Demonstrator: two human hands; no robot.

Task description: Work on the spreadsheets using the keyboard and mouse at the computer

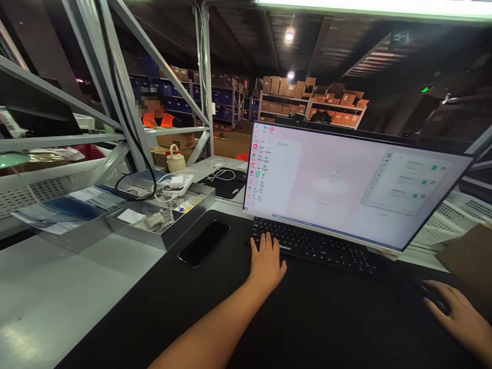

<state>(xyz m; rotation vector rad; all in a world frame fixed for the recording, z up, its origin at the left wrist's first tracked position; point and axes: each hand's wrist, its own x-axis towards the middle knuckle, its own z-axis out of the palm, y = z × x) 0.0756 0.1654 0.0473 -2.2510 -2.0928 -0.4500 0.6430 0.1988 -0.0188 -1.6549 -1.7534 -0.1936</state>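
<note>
My left hand [267, 262] lies with fingers spread over the left end of a black keyboard [319, 249], its fingertips on the keys. At the right, my right hand [457, 312] is wrapped round a black computer mouse [437, 297] on the dark desk mat [326, 318]. Behind the keyboard stands a lit monitor [326, 189], showing a column of icons on its left and a pale window on its right. A black smartphone [205, 243] lies face up on the mat, left of my left hand.
Open grey trays [172, 233] hold small packets, a white charger [177, 183] and cables. A cream lidded pot [176, 160] stands behind them. Metal rack posts [111, 77] rise at left. Beyond, a person in an orange vest [166, 120] is near shelves of cardboard boxes [282, 87].
</note>
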